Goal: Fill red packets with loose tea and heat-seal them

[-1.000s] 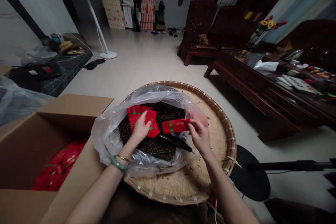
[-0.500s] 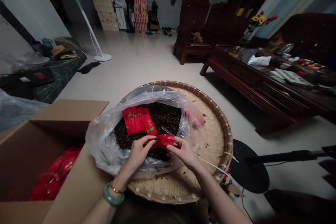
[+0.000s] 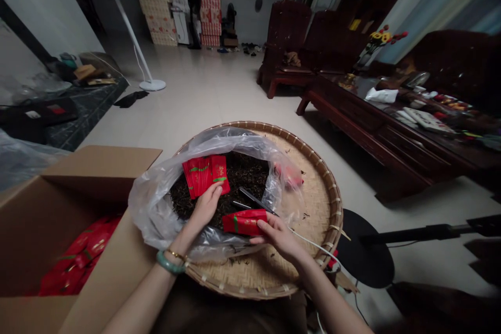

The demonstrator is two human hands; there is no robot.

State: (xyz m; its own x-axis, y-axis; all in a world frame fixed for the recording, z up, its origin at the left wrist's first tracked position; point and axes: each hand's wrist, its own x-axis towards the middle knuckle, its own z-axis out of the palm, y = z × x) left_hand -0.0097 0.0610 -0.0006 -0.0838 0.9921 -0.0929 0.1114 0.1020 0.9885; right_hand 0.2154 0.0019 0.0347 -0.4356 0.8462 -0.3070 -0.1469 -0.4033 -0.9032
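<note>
My right hand [image 3: 277,234] pinches a red packet [image 3: 245,222] with a green band, held lengthwise above the plastic bag's near side. My left hand [image 3: 207,205] has its fingers pressed together on the lower edge of the front red packet [image 3: 219,168] in a fanned stack [image 3: 198,177]. That stack lies on dark, dried tea leaves [image 3: 246,175] inside an open clear plastic bag [image 3: 148,214]. Two slim, dark metal prongs [image 3: 256,200], like tongs, slant over the leaves towards my right hand; whether it holds them, I cannot tell.
A round woven bamboo tray [image 3: 319,193] carries the bag. An open cardboard box [image 3: 105,266] with red packets [image 3: 84,250] stands at left. Beyond are a white fan [image 3: 131,31] and a dark wooden table [image 3: 364,125]. A black round stand base [image 3: 366,250] is at right.
My left hand has left the held packet and moved up to the stack, where the front packet now sits straighter. My right hand keeps its packet, slightly lower. More of the metal prongs shows.
</note>
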